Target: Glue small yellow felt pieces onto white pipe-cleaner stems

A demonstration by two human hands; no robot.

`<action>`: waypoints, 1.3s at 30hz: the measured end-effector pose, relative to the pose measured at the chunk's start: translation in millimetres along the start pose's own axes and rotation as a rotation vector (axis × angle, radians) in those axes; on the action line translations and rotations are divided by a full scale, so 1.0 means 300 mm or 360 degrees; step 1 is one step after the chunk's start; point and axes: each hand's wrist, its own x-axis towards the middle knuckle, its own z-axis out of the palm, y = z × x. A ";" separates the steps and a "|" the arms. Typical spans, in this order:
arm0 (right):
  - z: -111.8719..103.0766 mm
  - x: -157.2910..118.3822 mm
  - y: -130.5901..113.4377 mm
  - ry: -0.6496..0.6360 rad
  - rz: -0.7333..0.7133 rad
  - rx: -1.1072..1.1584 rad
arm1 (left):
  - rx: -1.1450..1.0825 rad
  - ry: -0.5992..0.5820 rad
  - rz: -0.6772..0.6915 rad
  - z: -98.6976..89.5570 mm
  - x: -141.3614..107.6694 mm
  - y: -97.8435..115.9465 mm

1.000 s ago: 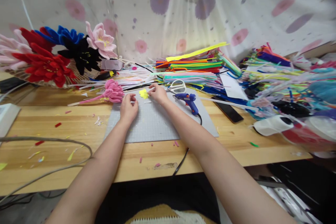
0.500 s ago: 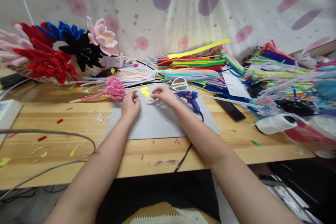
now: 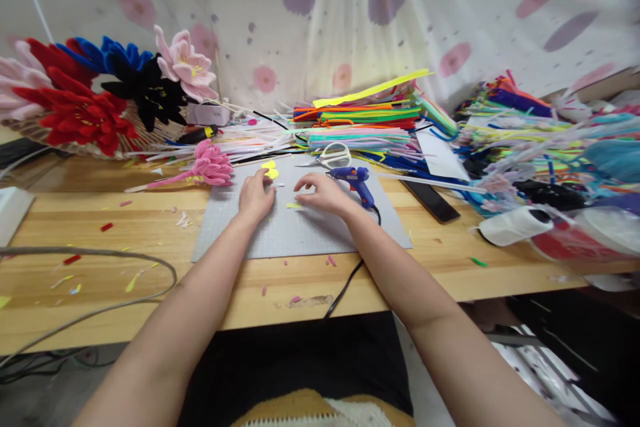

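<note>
On the grey cutting mat, my left hand has its fingertips at the small bright yellow pieces, with the thumb apart from the fingers. A tiny white piece lies just right of that thumb. My right hand is over the mat's middle, its thumb and forefinger spread. Below its fingertips is a short yellow strip. The blue glue gun lies beside my right hand, and white-handled scissors lie behind it.
A pink fuzzy flower lies left of the mat. Bundles of coloured stems line the back. At the right are a dark phone and a white spool. Large fuzzy flowers stand back left; a cable loops at left.
My left hand has moved towards the yellow pieces. My right hand has moved away from them, and a yellow strip now shows below its fingertips. The whole view has shifted slightly.
</note>
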 end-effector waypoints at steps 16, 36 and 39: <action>0.130 0.183 -0.003 0.0116 -0.0072 -0.0085 | -0.0206 0.0069 -0.0233 0.017 0.029 -0.010; 0.145 0.195 0.034 0.0091 0.0024 0.0222 | -0.0206 0.0106 -0.0220 0.027 0.030 -0.020; 0.154 0.198 0.020 0.0077 0.0042 0.0157 | -0.0205 0.0101 -0.0235 0.025 0.031 -0.019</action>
